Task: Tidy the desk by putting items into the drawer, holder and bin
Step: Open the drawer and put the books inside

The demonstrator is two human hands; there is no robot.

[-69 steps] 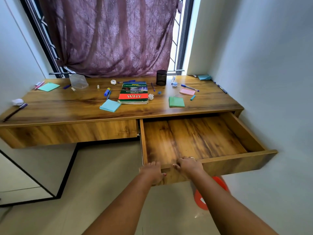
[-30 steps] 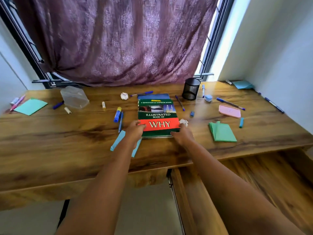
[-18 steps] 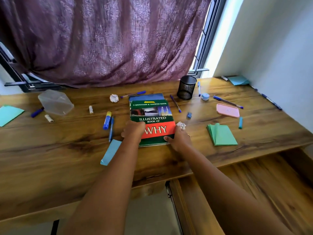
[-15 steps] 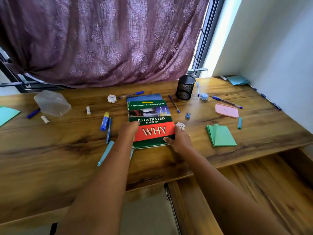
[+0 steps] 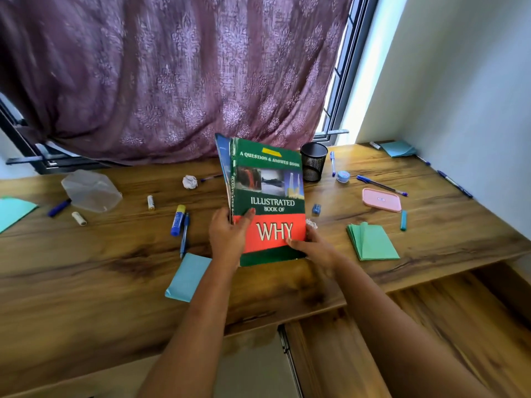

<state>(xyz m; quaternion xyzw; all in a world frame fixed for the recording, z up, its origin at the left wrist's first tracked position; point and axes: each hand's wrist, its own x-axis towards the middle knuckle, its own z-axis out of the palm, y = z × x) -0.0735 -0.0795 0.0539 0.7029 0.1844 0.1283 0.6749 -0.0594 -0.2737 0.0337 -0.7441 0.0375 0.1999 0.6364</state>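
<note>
Both hands on the green and red book (image 5: 270, 202) — it is lifted off the desk (image 5: 86, 271) and tilted up, cover facing the camera. A second, blue book (image 5: 221, 156) is held behind it, its edge showing at the left. Left hand (image 5: 228, 239) closed on the spine side, thumb across the front cover. Right hand (image 5: 313, 247) grips the lower right corner, thumb on the red band.

Black mesh holder (image 5: 313, 162) stands upright on the desk just behind and right of the books. Open drawer (image 5: 431, 334) shows below the desk edge at lower right, inside bare wood.

On the desk: blue sticky-note pad (image 5: 188, 277) near the left forearm, green paper stack (image 5: 372, 242) to the right, pink lid (image 5: 381, 199) beyond it, crumpled paper ball (image 5: 189, 181) left of the books, glue stick (image 5: 178, 216) touching a blue pen (image 5: 184, 235) — clear plastic container (image 5: 90, 191) further left
</note>
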